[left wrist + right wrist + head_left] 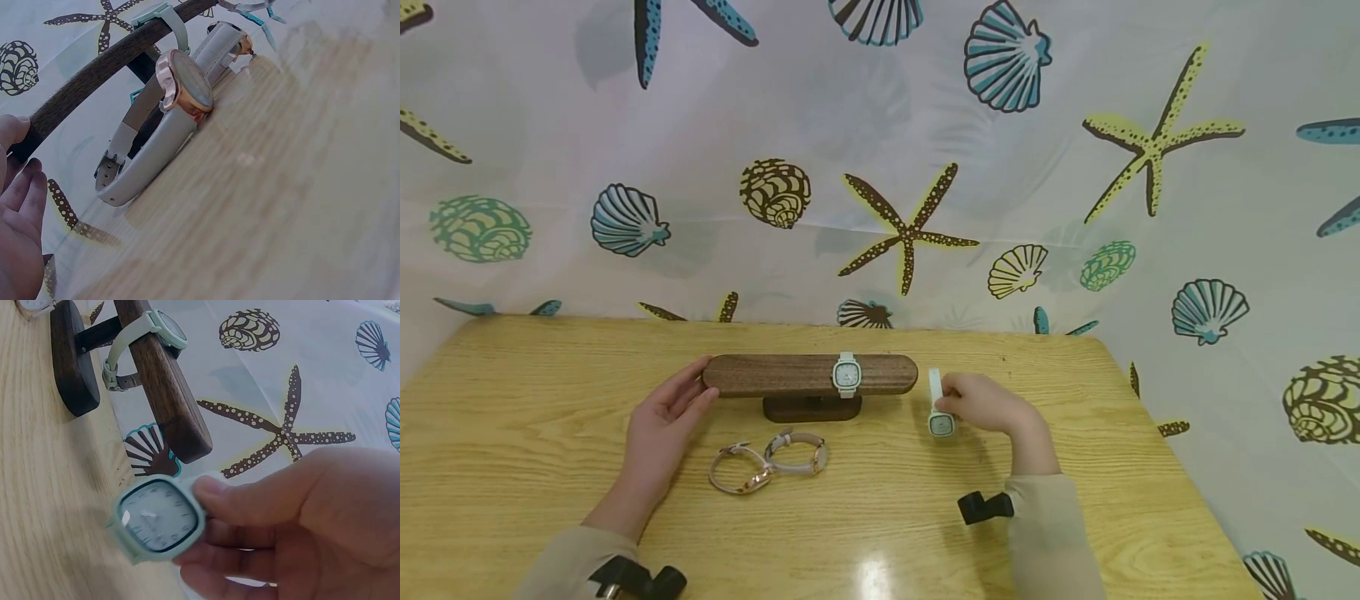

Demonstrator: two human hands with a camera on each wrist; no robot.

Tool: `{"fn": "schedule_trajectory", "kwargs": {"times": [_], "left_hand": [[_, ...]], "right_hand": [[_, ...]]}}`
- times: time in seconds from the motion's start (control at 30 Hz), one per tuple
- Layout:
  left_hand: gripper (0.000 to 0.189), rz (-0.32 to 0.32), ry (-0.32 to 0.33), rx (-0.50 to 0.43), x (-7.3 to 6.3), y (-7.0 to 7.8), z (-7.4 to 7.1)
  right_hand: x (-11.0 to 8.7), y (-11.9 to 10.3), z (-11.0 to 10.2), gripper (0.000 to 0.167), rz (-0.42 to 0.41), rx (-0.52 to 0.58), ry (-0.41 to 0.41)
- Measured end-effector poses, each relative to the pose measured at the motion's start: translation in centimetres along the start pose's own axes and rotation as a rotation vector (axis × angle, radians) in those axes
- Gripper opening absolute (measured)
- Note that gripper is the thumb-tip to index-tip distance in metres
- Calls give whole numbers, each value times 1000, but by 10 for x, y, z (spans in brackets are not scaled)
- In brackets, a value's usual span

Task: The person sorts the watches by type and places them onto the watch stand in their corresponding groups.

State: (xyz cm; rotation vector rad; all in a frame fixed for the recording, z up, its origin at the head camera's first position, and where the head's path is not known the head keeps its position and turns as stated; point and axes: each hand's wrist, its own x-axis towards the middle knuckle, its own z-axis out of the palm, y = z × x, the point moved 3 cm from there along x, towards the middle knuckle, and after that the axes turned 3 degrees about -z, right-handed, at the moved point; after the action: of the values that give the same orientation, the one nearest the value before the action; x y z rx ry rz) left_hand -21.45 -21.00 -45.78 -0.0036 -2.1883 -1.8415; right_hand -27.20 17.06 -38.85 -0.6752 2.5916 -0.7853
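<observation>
A dark wooden watch stand (775, 375) has a long rounded bar on a small base (812, 408). My left hand (658, 429) holds the bar's left end between thumb and fingers. Around the bar, right of its middle, is a mint-green watch (847, 375), its strap fastened as the right wrist view shows. Past the bar's right end, my right hand (988, 406) pinches the strap of a second mint-green watch (159, 515) just beside its square case. That watch's dial faces up, and the strap stretches away from me in the head view.
Two watches with pale straps and rose-gold cases lie in closed loops before the stand: one on the left (741, 483), one on the right (797, 462). The wooden table (880, 533) meets a white cloth (700, 125) printed with shells and starfish behind and on the right.
</observation>
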Motion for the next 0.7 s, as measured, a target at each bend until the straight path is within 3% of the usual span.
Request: {"fn": "schedule_trajectory", "kwargs": {"times": [0.17, 0.37, 0.53, 0.7], "left_hand": [[51, 2, 4, 10, 0, 0, 0], [50, 2, 6, 11, 0, -1, 0], [50, 4, 8, 5, 1, -1, 0], [50, 1, 10, 2, 1, -2, 0]], "right_hand": [[2, -1, -3, 19, 6, 86, 95], [7, -1, -4, 18, -56, 214, 195], [14, 0, 0, 17, -97, 309, 250], [18, -2, 2, 16, -78, 357, 294]]}}
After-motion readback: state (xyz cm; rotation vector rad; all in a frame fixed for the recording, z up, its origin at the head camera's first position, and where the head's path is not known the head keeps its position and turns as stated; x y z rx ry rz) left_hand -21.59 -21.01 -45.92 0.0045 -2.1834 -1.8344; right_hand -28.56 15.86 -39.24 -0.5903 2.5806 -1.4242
